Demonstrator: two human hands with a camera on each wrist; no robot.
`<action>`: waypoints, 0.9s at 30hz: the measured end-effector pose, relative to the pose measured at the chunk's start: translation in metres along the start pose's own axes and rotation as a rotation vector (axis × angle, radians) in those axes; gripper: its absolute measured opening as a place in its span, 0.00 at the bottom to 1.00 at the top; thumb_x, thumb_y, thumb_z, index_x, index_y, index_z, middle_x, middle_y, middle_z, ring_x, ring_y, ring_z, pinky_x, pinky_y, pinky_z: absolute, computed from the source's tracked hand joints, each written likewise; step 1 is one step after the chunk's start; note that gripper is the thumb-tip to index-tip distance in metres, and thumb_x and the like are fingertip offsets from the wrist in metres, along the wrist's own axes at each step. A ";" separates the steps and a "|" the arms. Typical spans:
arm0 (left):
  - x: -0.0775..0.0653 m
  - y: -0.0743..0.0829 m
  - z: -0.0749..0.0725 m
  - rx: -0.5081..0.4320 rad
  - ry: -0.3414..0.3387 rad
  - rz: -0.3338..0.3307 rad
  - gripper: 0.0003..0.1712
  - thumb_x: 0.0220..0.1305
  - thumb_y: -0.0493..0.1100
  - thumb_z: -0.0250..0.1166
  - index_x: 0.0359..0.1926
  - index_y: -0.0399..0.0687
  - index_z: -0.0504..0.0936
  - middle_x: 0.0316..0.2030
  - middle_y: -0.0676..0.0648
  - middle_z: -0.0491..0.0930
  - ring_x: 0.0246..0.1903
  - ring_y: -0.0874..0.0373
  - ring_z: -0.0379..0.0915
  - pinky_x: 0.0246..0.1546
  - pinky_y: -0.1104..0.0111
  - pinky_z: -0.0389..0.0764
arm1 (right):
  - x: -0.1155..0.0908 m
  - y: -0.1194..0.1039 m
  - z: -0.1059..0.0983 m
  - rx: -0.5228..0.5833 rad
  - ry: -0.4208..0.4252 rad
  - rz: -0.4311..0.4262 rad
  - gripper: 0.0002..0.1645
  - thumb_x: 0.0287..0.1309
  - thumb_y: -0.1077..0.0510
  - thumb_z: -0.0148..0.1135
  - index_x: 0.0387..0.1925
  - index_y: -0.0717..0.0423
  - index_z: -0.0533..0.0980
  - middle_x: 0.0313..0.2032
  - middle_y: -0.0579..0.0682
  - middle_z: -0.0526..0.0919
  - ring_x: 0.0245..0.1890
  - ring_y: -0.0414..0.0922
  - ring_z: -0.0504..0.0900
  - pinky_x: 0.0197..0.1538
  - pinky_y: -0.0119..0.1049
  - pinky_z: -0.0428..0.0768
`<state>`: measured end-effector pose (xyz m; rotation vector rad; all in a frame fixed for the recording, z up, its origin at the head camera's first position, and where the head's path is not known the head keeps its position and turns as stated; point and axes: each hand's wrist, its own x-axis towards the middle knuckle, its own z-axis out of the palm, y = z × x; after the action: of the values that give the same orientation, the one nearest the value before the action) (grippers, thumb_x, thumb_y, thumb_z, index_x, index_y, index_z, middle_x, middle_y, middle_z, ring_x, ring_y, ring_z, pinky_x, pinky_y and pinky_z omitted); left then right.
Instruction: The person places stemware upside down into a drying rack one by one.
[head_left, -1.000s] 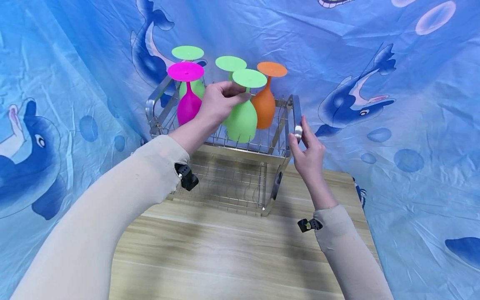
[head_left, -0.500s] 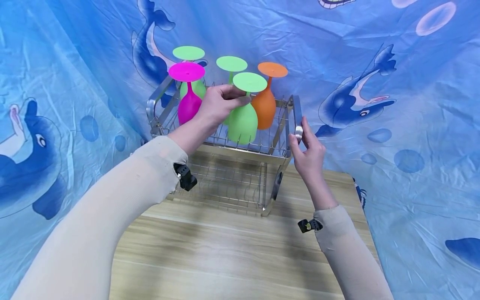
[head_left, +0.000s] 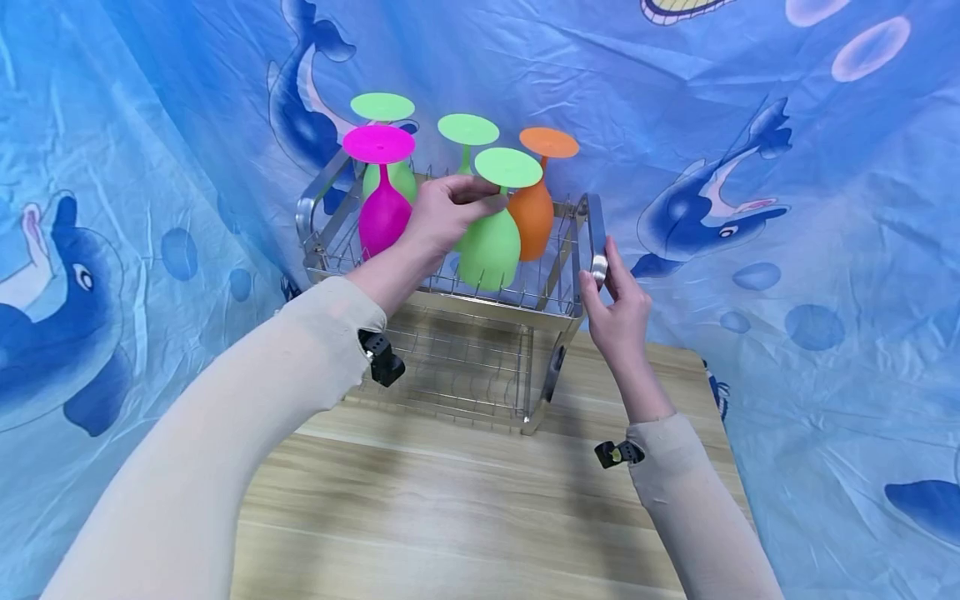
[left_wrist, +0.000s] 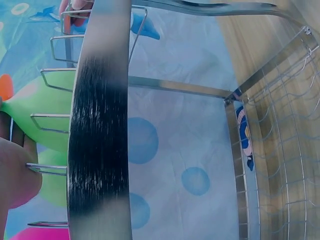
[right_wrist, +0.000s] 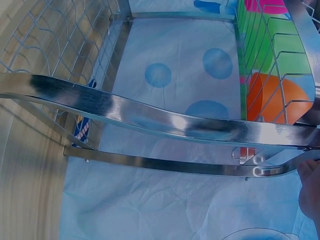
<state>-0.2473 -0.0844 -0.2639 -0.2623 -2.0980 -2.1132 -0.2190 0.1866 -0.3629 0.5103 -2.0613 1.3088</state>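
Note:
In the head view, my left hand [head_left: 442,218] pinches the stem of the front green goblet [head_left: 491,250], which stands upside down among the wires of the rack's upper tier. My right hand [head_left: 621,315] grips the curved metal side handle [head_left: 597,258] of the two-tier dish rack [head_left: 495,308]. Also upside down up there are a magenta goblet [head_left: 384,221], an orange goblet [head_left: 536,227] and two more green goblets behind. The left wrist view catches the held goblet's green bowl [left_wrist: 47,107] behind wire prongs. Only an edge of the right hand [right_wrist: 310,192] shows in the right wrist view.
The rack's lower tier [head_left: 450,367] is a wire basket under the goblets. A wood-grain table [head_left: 465,500] carries the rack and extends in front of it. Blue dolphin-print cloth [head_left: 840,250] hangs close behind and on both sides.
The held green goblet has come down slightly, with my left hand still on its stem. My right hand keeps its grip on the rack. The head view has shifted a little.

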 end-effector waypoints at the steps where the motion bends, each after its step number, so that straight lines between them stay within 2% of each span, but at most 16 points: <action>1: 0.000 0.000 0.001 -0.001 -0.001 0.001 0.15 0.67 0.38 0.77 0.53 0.38 0.90 0.44 0.50 0.88 0.54 0.54 0.82 0.58 0.66 0.82 | 0.000 0.000 0.000 0.005 0.002 -0.002 0.34 0.73 0.65 0.66 0.76 0.63 0.69 0.69 0.62 0.78 0.63 0.58 0.84 0.68 0.37 0.80; 7: 0.000 0.001 0.002 -0.002 -0.025 -0.013 0.16 0.67 0.38 0.76 0.54 0.37 0.89 0.47 0.47 0.89 0.57 0.54 0.81 0.60 0.66 0.82 | 0.001 0.001 -0.001 0.020 0.003 0.010 0.34 0.73 0.65 0.65 0.76 0.61 0.68 0.69 0.65 0.78 0.64 0.56 0.83 0.68 0.36 0.79; 11: 0.001 0.000 0.001 -0.004 -0.070 -0.010 0.19 0.69 0.37 0.75 0.58 0.38 0.88 0.53 0.44 0.89 0.59 0.54 0.81 0.62 0.67 0.81 | 0.001 0.002 -0.004 0.026 0.012 0.016 0.34 0.73 0.66 0.65 0.76 0.63 0.69 0.68 0.67 0.78 0.63 0.57 0.84 0.68 0.35 0.79; 18: 0.001 -0.003 -0.002 -0.007 -0.124 0.004 0.23 0.69 0.36 0.74 0.63 0.41 0.86 0.59 0.44 0.87 0.61 0.54 0.82 0.64 0.66 0.81 | 0.001 0.003 -0.009 0.008 0.012 0.029 0.33 0.72 0.66 0.66 0.75 0.64 0.69 0.67 0.64 0.79 0.64 0.57 0.83 0.67 0.35 0.80; 22: -0.006 -0.001 -0.006 0.030 -0.141 -0.005 0.27 0.68 0.38 0.75 0.67 0.43 0.83 0.62 0.45 0.85 0.62 0.55 0.81 0.65 0.66 0.81 | 0.002 0.005 -0.013 0.003 0.012 0.036 0.34 0.73 0.65 0.65 0.76 0.65 0.68 0.69 0.63 0.78 0.65 0.56 0.82 0.68 0.36 0.79; 27: -0.028 0.015 -0.015 0.119 -0.176 -0.019 0.31 0.68 0.43 0.76 0.70 0.45 0.81 0.67 0.44 0.82 0.65 0.56 0.79 0.67 0.65 0.81 | 0.002 0.005 -0.016 -0.009 0.016 0.029 0.34 0.73 0.65 0.65 0.76 0.64 0.68 0.69 0.63 0.78 0.66 0.56 0.82 0.69 0.36 0.78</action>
<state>-0.2173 -0.0998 -0.2561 -0.4297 -2.3223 -2.0331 -0.2189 0.2035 -0.3599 0.4661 -2.0672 1.3151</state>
